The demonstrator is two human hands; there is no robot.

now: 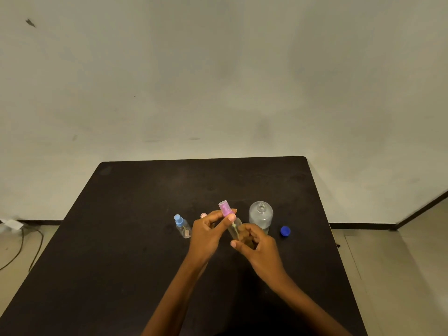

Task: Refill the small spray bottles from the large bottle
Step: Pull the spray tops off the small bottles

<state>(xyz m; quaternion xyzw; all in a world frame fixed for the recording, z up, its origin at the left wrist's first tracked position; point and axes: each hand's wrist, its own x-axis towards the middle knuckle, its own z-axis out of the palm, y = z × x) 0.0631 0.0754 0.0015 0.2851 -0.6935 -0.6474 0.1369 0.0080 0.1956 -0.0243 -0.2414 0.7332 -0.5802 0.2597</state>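
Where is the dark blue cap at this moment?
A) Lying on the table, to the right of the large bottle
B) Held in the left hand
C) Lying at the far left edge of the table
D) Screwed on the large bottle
A: the cap lies on the table, just right of the large bottle, whose mouth is open.

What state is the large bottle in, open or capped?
Open. The large bottle stands upright with its bare mouth showing, and the blue cap lies on the table beside it.
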